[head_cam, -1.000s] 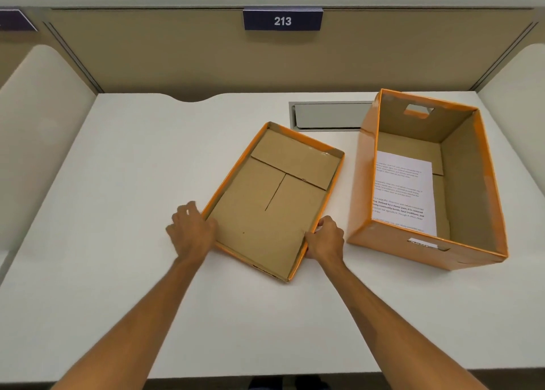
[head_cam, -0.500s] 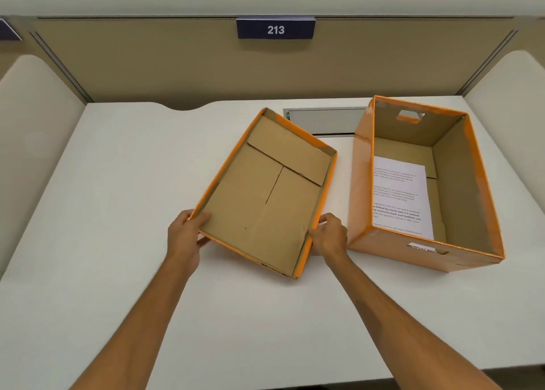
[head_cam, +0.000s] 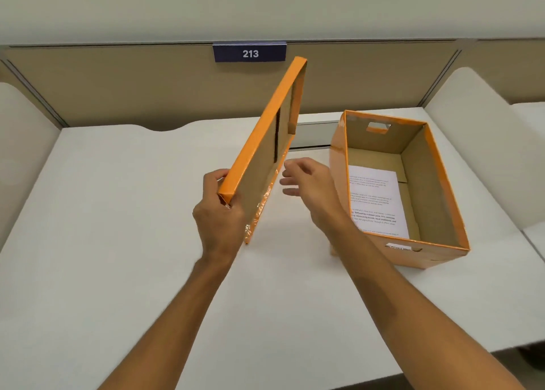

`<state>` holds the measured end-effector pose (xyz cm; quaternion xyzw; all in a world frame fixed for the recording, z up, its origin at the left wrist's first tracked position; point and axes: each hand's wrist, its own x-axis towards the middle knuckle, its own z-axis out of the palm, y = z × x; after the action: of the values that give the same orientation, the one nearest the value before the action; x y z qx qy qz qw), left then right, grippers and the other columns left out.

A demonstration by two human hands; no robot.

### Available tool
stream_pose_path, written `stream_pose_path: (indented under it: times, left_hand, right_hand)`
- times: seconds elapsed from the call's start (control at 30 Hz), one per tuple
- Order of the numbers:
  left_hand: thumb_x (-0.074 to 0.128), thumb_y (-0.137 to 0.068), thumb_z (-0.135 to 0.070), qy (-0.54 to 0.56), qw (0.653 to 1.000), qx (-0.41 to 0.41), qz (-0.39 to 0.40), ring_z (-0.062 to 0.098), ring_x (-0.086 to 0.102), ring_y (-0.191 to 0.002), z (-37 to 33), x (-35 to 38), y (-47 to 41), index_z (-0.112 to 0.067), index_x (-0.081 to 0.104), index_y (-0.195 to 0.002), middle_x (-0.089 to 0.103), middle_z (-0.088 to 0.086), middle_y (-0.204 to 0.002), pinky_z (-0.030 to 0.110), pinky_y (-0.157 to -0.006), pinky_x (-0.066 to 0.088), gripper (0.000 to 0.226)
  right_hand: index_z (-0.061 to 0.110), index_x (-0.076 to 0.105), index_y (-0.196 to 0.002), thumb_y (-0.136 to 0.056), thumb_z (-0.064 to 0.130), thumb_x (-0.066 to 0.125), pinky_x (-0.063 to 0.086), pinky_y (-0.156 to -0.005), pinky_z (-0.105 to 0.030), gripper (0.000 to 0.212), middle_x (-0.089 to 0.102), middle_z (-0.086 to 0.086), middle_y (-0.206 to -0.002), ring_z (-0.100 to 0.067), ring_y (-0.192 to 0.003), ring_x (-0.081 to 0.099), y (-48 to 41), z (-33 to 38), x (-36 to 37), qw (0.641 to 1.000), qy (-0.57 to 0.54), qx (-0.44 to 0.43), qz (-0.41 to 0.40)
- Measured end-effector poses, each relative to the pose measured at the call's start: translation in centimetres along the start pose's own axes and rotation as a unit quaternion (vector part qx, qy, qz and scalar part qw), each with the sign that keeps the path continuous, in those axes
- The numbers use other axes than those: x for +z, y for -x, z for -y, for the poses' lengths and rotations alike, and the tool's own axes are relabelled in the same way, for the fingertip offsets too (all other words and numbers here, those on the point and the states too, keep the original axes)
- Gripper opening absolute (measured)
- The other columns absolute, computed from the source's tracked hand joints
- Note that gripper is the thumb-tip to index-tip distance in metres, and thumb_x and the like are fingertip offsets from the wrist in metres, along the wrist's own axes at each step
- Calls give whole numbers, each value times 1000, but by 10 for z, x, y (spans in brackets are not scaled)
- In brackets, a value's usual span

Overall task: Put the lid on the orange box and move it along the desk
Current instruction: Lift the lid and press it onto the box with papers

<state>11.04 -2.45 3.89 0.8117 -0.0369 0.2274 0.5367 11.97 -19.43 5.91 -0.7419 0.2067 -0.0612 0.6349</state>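
Note:
The orange lid (head_cam: 263, 130) is tipped up almost on its edge above the white desk (head_cam: 124, 212), its brown cardboard inside facing right. My left hand (head_cam: 218, 215) grips its near left corner. My right hand (head_cam: 312, 186) hovers just right of the lid with fingers spread, not touching it. The open orange box (head_cam: 436, 180) stands on the desk to the right, with a printed sheet of paper (head_cam: 374, 201) lying on its bottom. My right forearm crosses in front of the box's near left corner.
A beige partition (head_cam: 147, 88) with a dark "213" sign (head_cam: 250, 52) runs along the back of the desk. Rounded white side dividers (head_cam: 472, 118) stand at both ends. A grey cable hatch (head_cam: 312, 134) lies behind the lid.
The lid went from flat on the desk to lifted and tipped up on its edge. My right hand has let go of it; my left hand still holds it.

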Motion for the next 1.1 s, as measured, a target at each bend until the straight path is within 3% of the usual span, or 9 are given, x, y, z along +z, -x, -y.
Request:
stream_pose_path:
  times: [0.17, 0.3, 0.4, 0.5, 0.57, 0.67, 0.83, 1.0, 1.1]
  left_hand:
    - [66, -84, -8, -57, 988, 131, 63, 26, 65, -60, -21, 26, 12, 4, 64, -117, 74, 19, -90, 22, -60, 51, 36]
    - [57, -91, -11, -98, 967, 223, 79, 41, 74, -69, -29, 47, 26, 14, 65, -117, 75, 27, -101, 38, -58, 59, 38]
    - [46, -99, -20, -120, 952, 261, 104, 45, 75, -78, -34, 59, 38, 14, 65, -119, 73, 28, -109, 48, -57, 62, 44]
    - [47, -100, -35, -138, 930, 307, 150, 45, 71, -104, -39, 69, 44, 9, 62, -126, 70, 25, -119, 61, -82, 59, 53]
    - [54, -95, -50, -117, 911, 334, 213, 35, 58, -127, -39, 72, 46, -1, 51, -138, 63, 21, -134, 64, -108, 40, 65]
    - [42, -92, -67, -63, 945, 197, 254, 20, 27, -147, -41, 77, 49, -14, 40, -148, 46, 12, -153, 57, -118, 24, 77]
    - [49, -96, -55, -62, 986, -40, 153, 29, 45, -136, -54, 101, 18, -11, 47, -142, 50, 11, -148, 43, -112, 34, 64]
    - [56, -95, -53, 58, 893, -337, 294, 35, 53, -129, -68, 127, -16, -16, 45, -147, 52, 11, -147, 47, -102, 45, 66]
    - [60, -92, -52, 78, 860, -372, 340, 36, 59, -118, -77, 141, -17, -14, 45, -147, 55, 16, -142, 46, -91, 51, 69]
  right_hand:
    - [7, 71, -105, -97, 44, 60, 65, -73, -40, 40, 79, -17, -95, -28, -85, 78, -1, 50, -21, 984, -164, 32, 57]
    - [7, 60, -96, -88, 35, 75, 64, -63, -37, 33, 72, -27, -104, -36, -86, 76, 3, 52, -37, 989, -148, 28, 8]
    - [16, 54, -101, -82, 22, 82, 65, -72, -41, 34, 68, -15, -102, -25, -87, 74, 3, 43, -50, 994, -92, 22, -51]
    - [12, 50, -115, -79, 11, 81, 62, -80, -43, 47, 64, -7, -106, -21, -92, 68, -1, 32, -72, 992, -85, 42, -85]
    - [11, 50, -117, -79, 7, 79, 61, -81, -44, 48, 63, -6, -105, -23, -93, 66, -4, 28, -91, 989, -103, 47, -94]
    - [7, 51, -124, -81, 4, 77, 59, -83, -44, 50, 64, -7, -111, -24, -98, 66, -10, 25, -127, 988, -119, 38, -85]
    - [11, 55, -122, -85, 5, 72, 60, -74, -34, 41, 66, -5, -113, -22, -99, 68, -18, 22, -191, 989, -139, 8, -52]
    - [15, 58, -121, -88, 7, 69, 60, -81, -42, 35, 68, -8, -118, -29, -106, 68, -32, 14, -257, 986, -165, 30, -11]
    - [15, 58, -124, -89, 9, 68, 61, -74, -38, 36, 68, -9, -121, -29, -106, 69, -40, 3, -294, 986, -163, 42, 10]
